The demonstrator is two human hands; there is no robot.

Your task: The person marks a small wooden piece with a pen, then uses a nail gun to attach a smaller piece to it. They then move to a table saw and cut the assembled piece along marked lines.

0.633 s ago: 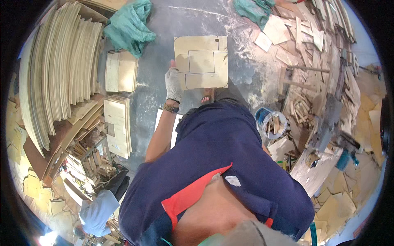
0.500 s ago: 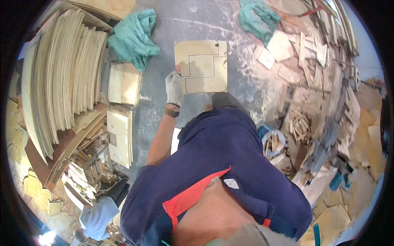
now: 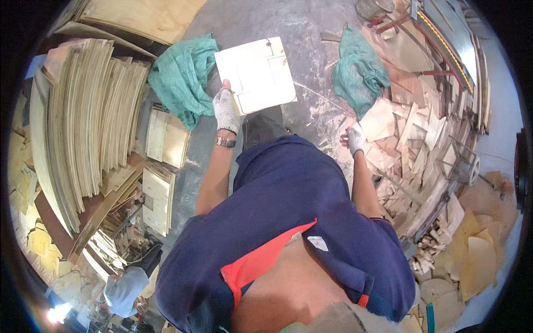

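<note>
In my left hand [image 3: 226, 108], gloved and wearing a metal watch at the wrist, is a pale, thin wooden board [image 3: 256, 77]. The thumb lies on its face at the near left corner, while the fingers are hidden behind it. Dark outlines are drawn across the board, and a small dark hole shows near its far edge. My right hand [image 3: 355, 139], in a glove that leaves the fingertips bare, hangs out to the right with fingers loosely apart. Nothing is in it; it is nearest to the wood scraps [image 3: 383, 141].
Tall stacks of thin curved boards [image 3: 89, 111] stand on the left, with smaller board piles [image 3: 166, 136] beside them. Green cloth sacks lie at left [image 3: 186, 77] and right [image 3: 361, 72] on the dusty grey floor [image 3: 244, 25]. Another person [image 3: 125, 291] is at lower left.
The board has shifted left and farther out, tilting in my left hand. My right hand has come into view on the right. The view has moved ahead, showing more floor and a metal frame.
</note>
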